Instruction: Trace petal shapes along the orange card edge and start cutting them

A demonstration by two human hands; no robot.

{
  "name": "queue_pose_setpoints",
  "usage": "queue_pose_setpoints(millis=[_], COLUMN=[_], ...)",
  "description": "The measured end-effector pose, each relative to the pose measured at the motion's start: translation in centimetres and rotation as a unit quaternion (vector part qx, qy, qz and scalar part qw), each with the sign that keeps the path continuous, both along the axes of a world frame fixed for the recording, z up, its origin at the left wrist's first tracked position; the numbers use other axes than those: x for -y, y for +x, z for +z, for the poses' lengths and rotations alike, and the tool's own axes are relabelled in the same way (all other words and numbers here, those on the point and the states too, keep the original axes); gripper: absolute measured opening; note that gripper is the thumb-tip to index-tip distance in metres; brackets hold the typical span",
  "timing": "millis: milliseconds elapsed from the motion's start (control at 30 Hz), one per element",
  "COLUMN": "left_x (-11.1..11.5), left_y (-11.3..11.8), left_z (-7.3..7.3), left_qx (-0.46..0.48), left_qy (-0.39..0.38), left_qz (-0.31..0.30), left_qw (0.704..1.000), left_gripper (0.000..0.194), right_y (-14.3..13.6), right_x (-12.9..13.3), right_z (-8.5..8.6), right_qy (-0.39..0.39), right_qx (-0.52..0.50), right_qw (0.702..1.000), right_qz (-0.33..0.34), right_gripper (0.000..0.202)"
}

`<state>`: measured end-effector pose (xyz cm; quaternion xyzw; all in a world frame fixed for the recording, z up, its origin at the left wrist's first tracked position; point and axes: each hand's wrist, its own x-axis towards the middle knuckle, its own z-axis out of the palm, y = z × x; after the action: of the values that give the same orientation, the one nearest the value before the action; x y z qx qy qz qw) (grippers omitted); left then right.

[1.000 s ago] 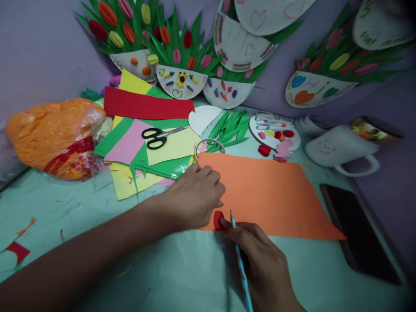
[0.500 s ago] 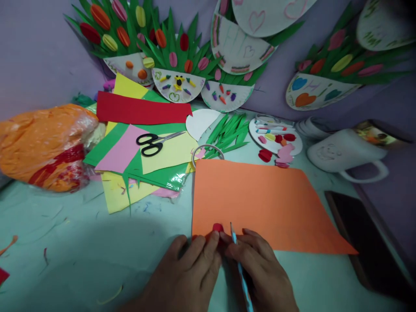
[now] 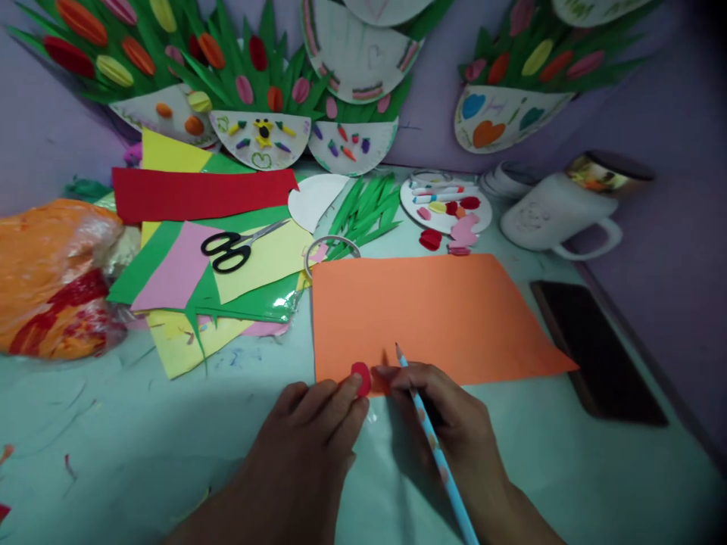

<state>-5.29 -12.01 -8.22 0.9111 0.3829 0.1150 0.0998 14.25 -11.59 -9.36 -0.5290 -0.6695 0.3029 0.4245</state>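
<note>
A small red paper oval (image 3: pixel 361 371) lies at the near left edge of an orange paper sheet (image 3: pixel 432 310). The fingertips of my left hand (image 3: pixel 312 431) are pressed together on the oval and hold it down against the sheet. My right hand (image 3: pixel 454 412) is closed around a light-blue pencil (image 3: pixel 435 443), its sharpened tip pointing up and away just right of the oval. The pencil tip appears raised above the orange sheet. Some right-hand fingers are bent under and hidden.
Black-handled scissors (image 3: pixel 235 248) lie on stacked coloured paper (image 3: pixel 170 265) at left, beside an orange plastic-wrapped bundle (image 3: pixel 51 280). A tape ring (image 3: pixel 310 261) touches the sheet's far corner. Right are a dark phone (image 3: pixel 596 348), a mug (image 3: pixel 556 216) and a plate (image 3: pixel 480 216).
The camera view has shifted, so the things appear further left. My right hand has drawn slightly away from the left, the pencil now leans more, and more of the red oval shows.
</note>
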Motion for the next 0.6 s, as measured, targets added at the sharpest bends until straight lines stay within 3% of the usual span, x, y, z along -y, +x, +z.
queue_pose_setpoints(millis=[133,233,600], left_x=[-0.3,-0.5,-0.8], left_y=[-0.5,-0.7,-1.5], left_z=[1.0,1.4,0.8], left_qx=[0.019,0.056,0.109], left_qy=[-0.063,-0.077,-0.102], left_qz=[-0.036,-0.027,-0.012], left_qw=[0.997,0.995,0.989], left_gripper=[0.058,0.062,0.061], right_y=[0.0,0.0,0.2], right_x=[-0.4,-0.5,-0.5], right_z=[0.8,0.9,0.6], right_qy=[0.010,0.027,0.016], right_qx=[0.047,0.089,0.107], right_qw=[0.998,0.993,0.992], right_qz=[0.039,0.073,0.072], right_gripper=[0.016,0.018,0.017])
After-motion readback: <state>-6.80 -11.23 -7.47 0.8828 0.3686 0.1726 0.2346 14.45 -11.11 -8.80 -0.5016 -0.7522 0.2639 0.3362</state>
